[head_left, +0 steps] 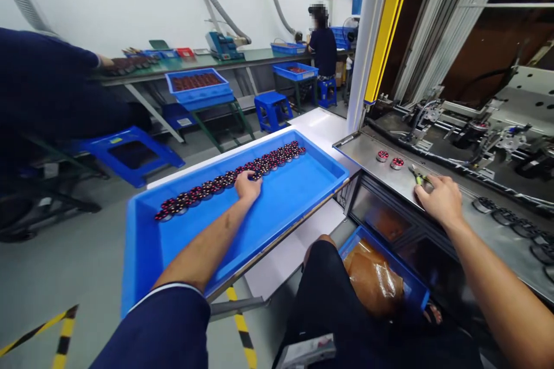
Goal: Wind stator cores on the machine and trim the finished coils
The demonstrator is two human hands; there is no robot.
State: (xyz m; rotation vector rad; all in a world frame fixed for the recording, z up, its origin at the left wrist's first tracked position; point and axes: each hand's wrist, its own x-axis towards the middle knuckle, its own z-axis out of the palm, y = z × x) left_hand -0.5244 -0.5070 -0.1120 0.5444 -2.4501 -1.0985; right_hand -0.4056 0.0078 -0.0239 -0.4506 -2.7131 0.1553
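Note:
A large blue tray (303,184) lies in front of me with a long row of several small round copper-wound coils (225,180) along its far side. My left hand (247,186) rests on the middle of that row, fingers curled over a coil or two. My right hand (439,199) lies on the grey metal machine table (381,176), fingers curled by a small yellow-handled tool (419,176). Two coils (389,159) sit on the metal table just left of and beyond that hand.
A machine with a yellow post (385,34) and fixtures fills the right. A low blue bin with a brown bag (373,279) stands by my knees. Blue stools (130,153), benches with trays and two seated people are behind.

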